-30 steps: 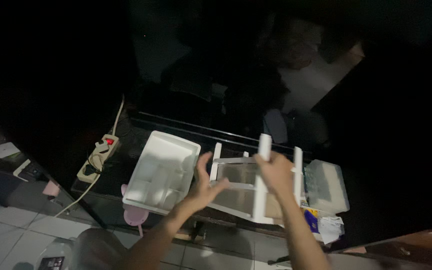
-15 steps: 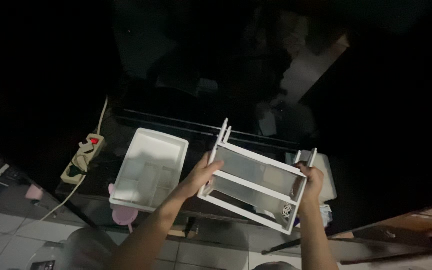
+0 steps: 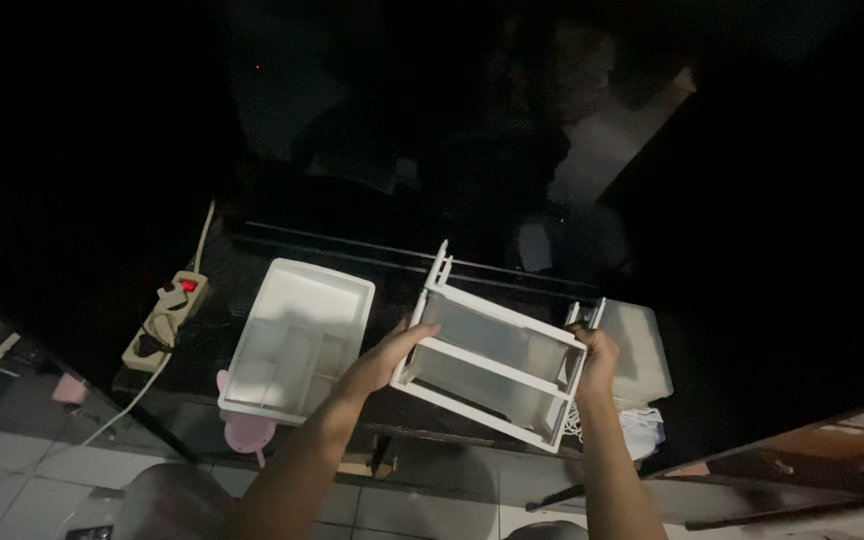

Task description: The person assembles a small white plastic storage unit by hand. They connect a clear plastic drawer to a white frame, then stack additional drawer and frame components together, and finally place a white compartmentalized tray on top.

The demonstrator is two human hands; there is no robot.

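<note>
I hold a white plastic rack frame [image 3: 492, 365] with two open tiers and short posts sticking up at its corners. It hangs tilted above a dark table. My left hand [image 3: 392, 352] grips its left side. My right hand [image 3: 595, 358] grips its right end. To the left of the frame lies a white rectangular tray [image 3: 297, 338], apart from my hands.
A power strip [image 3: 164, 318] with a red lit switch and a white cable sits at the table's left end. A pale lidded box [image 3: 642, 345] lies behind the frame at right, white cloth below it. A pink object [image 3: 247, 430] hangs near the table's front edge. Tiled floor below.
The frame has been lifted and turned from lying flat to a tilted hold, with my right hand shifted from its top to its right end. The view has moved slightly.
</note>
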